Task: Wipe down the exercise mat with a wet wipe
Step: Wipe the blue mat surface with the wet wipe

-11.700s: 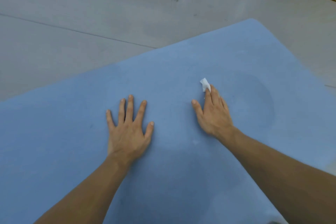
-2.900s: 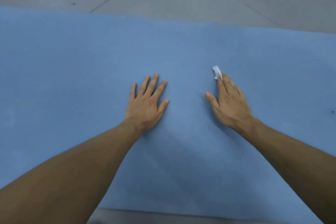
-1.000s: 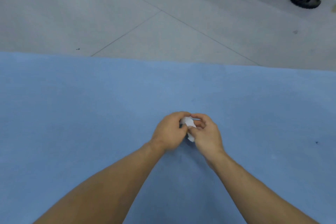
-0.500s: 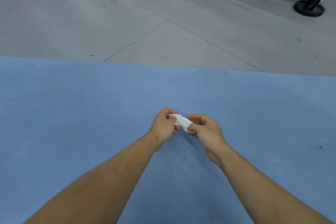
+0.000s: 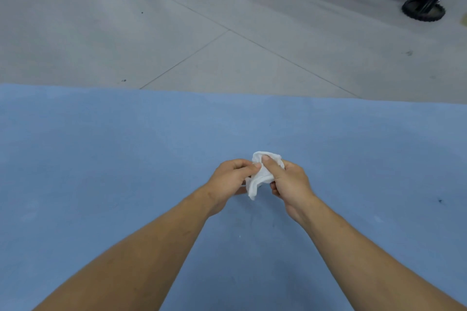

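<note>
Wet wipe: a crumpled white wad held between the two hands, with one limp corner hanging below them. It appears raised clear of the mat, though the gap cannot be confirmed.

Left hand: curled, thumb and forefinger pinching the wipe's left edge.
Right hand: curled round the bulk of the wad, thumb pressed on top. This hand has the fuller hold.

Exercise mat: directly under both hands and spreading out to either side. Its long axis seems to run left to right, with the far edge straight and just ahead of the knuckles. The surface is blue, matte and finely textured, probably foam. A few dark specks lie to the right of the right hand.

Beyond the far edge are a grey tiled floor and a black frame on a caster.

Judgement: the wipe is being refolded, and the next move is straight down onto the mat.
</note>
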Tool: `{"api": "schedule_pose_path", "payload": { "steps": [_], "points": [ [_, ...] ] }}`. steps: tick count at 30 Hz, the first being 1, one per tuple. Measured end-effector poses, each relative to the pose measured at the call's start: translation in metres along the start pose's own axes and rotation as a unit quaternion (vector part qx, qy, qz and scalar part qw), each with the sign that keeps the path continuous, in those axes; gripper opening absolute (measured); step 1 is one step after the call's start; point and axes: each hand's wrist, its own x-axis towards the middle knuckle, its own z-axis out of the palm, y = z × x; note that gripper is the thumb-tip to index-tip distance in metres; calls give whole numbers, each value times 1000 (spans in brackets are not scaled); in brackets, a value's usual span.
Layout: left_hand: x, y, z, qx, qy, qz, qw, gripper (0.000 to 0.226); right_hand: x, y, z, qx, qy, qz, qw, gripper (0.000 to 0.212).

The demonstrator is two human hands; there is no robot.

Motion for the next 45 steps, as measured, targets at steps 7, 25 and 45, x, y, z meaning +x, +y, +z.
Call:
{"api": "schedule_pose_path", "payload": {
  "steps": [7, 25, 45],
  "points": [
    [2, 8, 7, 1, 2, 9, 1000, 17, -2, 0, -1, -3, 5, 18, 1000, 30],
    [21, 23, -4, -228, 236, -22, 945, 26, -5, 11, -14, 265, -83, 108, 955, 15],
    [18, 13, -46, 33, 101, 6, 994, 46, 12, 26, -29, -73, 97, 32, 992, 29]
  ]
}}
